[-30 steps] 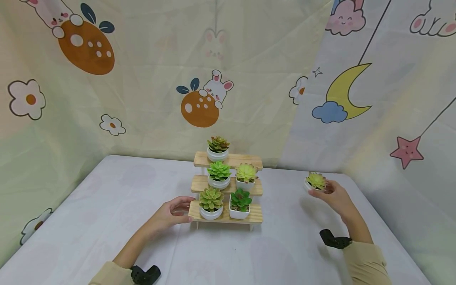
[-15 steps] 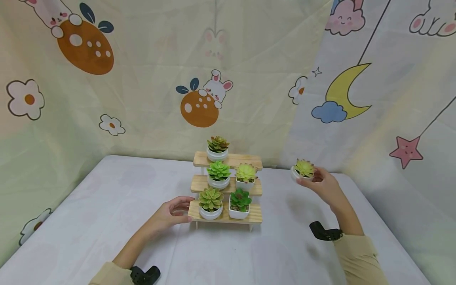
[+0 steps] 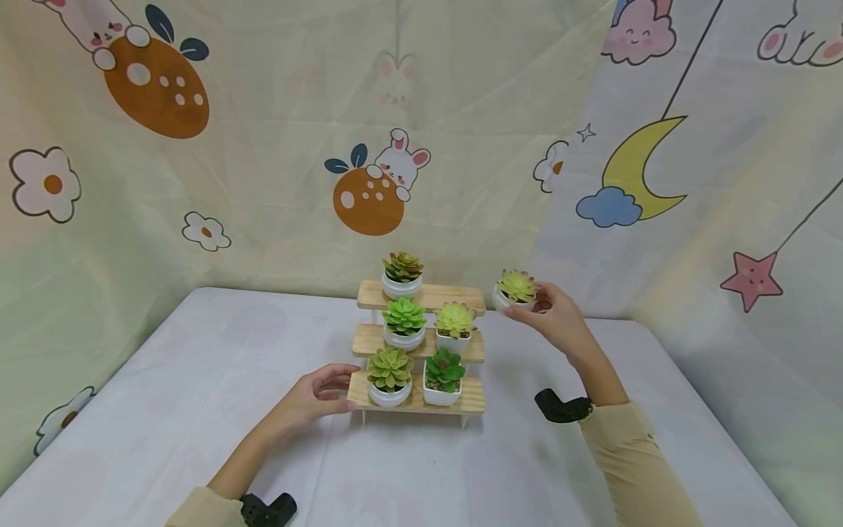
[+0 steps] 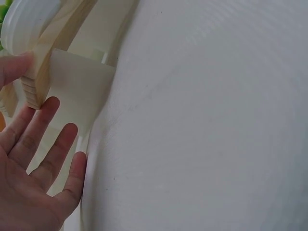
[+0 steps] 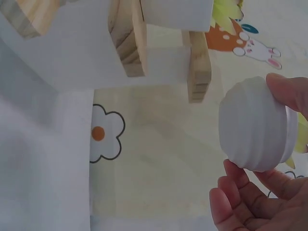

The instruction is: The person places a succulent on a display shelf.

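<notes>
My right hand (image 3: 556,316) holds a potted succulent (image 3: 516,287) in a round white pot, raised just right of the top board of a three-tier wooden plant stand (image 3: 476,395). Thumb and fingers grip the ribbed white pot (image 5: 255,126) from opposite sides in the right wrist view. My left hand (image 3: 321,391) pinches the left end of the lowest board. In the left wrist view the thumb lies over the board end (image 4: 42,72) and fingertips touch it below; the other fingers are spread. The top board's right half (image 3: 454,296) carries no pot.
A dark green succulent (image 3: 444,372) and a rosette succulent (image 3: 390,369) stand on the lowest board. The middle board bears two more pots, and a reddish-green succulent (image 3: 403,269) sits at the top left. A printed cloth (image 3: 263,146) hangs behind the white table (image 3: 197,410).
My right hand has carried the potted succulent left and upward, from the table's right side to beside the stand's top board. My left hand has stayed at the lowest board.
</notes>
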The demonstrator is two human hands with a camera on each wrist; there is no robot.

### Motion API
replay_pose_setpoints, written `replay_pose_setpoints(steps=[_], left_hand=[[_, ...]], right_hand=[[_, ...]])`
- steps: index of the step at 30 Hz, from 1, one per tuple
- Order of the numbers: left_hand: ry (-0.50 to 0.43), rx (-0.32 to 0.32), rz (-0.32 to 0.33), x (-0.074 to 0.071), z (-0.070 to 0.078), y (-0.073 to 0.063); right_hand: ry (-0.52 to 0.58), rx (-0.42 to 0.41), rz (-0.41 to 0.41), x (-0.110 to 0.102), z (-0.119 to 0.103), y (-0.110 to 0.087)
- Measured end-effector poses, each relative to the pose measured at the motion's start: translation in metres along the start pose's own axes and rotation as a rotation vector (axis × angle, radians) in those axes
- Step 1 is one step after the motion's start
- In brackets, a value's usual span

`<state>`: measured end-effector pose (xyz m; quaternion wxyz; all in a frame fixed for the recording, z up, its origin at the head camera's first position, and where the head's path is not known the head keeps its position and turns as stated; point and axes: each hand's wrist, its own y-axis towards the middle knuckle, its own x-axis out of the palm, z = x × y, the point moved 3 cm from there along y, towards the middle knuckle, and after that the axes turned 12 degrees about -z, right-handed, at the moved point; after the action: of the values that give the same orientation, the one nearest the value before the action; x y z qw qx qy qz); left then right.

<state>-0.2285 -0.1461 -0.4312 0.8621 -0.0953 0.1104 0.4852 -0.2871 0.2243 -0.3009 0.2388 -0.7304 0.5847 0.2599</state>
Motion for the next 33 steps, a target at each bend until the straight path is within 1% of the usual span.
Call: replay_pose_setpoints(steps=[5, 13, 17, 25, 33], left_hand=[[0.005, 0.008, 0.001, 0.000, 0.001, 0.001], [0.003, -0.013, 0.006, 0.001, 0.002, 0.001], [-0.001, -0.007, 0.008, 0.001, 0.002, 0.000], [0.005, 0.006, 0.003, 0.001, 0.002, 0.001], [0.002, -0.002, 0.005, 0.000, 0.001, 0.000]], right_hand=[[0.001, -0.010, -0.005, 0.009, -0.013, 0.011], [0.043, -0.034, -0.047, 0.022, -0.028, 0.029], [0.051, -0.042, -0.064, 0.029, -0.034, 0.036], [0.045, -0.066, -0.095, 0.037, -0.041, 0.043], [0.003, -0.079, -0.120, 0.039, -0.048, 0.048]])
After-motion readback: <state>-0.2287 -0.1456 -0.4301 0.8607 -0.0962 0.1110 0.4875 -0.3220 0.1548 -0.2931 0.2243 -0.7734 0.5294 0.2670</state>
